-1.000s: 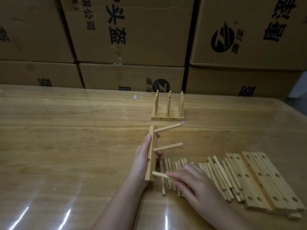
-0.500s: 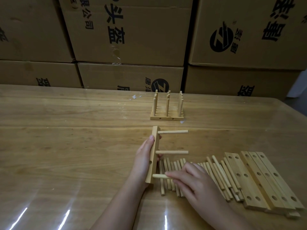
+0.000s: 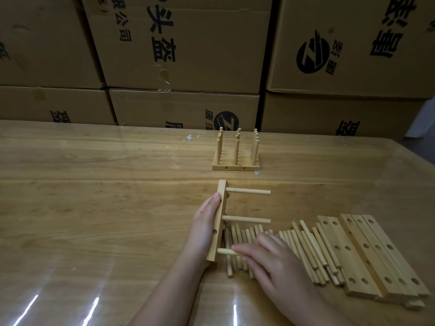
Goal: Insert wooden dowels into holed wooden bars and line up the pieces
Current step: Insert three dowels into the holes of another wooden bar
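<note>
Dowels (image 3: 247,220): three stick out sideways from the one bar (image 3: 218,243) your left hand (image 3: 204,222) grips on edge on the table (image 3: 94,208); your right hand (image 3: 277,260) pinches the nearest dowel (image 3: 224,251). One finished rack (image 3: 235,167) stands behind.

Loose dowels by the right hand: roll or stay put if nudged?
Likely roll: the loose dowels are round, on a glossy table. Probably stiff and light: thin solid wood. Neighbours packed side by side may check the roll.

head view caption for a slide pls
Dowel insertion: left hand steadies a pale holed wooden bar while right hand pinches a third round wooden dowel at its nearest hole.
</note>
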